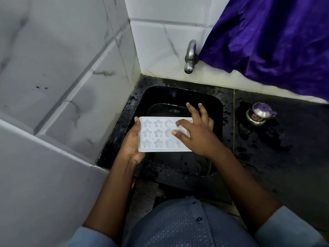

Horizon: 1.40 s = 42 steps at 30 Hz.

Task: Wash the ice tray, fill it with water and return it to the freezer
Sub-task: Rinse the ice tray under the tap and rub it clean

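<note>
Washing step, by judgement. The white plastic ice tray with star-shaped cavities [156,138] is held cavities-up over the black sink [219,111]. The left hand [132,145] grips its left end. The right hand [195,132], fingers spread wide, lies on its right cavities. The steel wall tap [190,57] behind the sink shows no water; rinsing probably requires opening it.

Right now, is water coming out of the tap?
No, it's off. No stream falls from the tap into the sink below.
</note>
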{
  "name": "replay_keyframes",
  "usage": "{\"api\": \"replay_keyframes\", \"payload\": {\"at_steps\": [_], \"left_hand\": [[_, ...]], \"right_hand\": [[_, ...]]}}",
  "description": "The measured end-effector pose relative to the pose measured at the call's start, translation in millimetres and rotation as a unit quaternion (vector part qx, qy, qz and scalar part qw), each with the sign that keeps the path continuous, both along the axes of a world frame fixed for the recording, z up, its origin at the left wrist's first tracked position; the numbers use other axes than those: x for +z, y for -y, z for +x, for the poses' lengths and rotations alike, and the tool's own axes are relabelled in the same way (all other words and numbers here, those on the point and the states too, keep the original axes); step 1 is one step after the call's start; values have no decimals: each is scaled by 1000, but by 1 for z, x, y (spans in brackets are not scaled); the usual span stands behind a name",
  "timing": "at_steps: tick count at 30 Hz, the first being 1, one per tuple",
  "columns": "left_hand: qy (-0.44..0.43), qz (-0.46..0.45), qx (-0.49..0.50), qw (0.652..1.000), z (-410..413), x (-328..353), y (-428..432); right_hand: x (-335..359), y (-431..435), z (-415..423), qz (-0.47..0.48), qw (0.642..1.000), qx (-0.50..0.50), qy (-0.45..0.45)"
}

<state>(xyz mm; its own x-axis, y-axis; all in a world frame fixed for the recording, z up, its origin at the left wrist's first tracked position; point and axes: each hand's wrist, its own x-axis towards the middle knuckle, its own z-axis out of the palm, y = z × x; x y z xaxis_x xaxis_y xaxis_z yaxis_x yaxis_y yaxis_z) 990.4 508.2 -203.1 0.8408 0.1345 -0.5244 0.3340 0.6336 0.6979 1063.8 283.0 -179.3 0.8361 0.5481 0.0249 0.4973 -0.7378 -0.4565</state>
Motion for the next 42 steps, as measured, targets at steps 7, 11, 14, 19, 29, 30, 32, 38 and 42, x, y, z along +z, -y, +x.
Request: {"api": "replay_keyframes", "payload": {"at_steps": [7,11,14,19,29,30,32,38,42], "left_hand": [[1,-1,6,1000,0,1,1],[8,-7,7,1000,1,3,3],[9,-3,2,1000,1,3,2],[7,-1,1,1000,4,1,3],[17,-1,-10,1000,7,3,3],[18,-1,-9,1000,7,4,4],[22,-1,-10,1000,7,4,3],[27,-2,-24,999,8,4,0],[18,-4,-17,1000,10,4,2]], "right_hand": [[0,4,0,-10,999,-18,31],[-1,2,-1,-29,999,1,33],[-1,3,-2,-33,999,0,39],[1,6,2,-26,999,-24,41],[1,7,5,-24,998,-27,41],[1,5,6,-29,999,-24,38],[2,1,6,-39,999,-12,31],[0,3,6,-36,998,-21,44],[2,-1,7,-48,998,-20,34]]}}
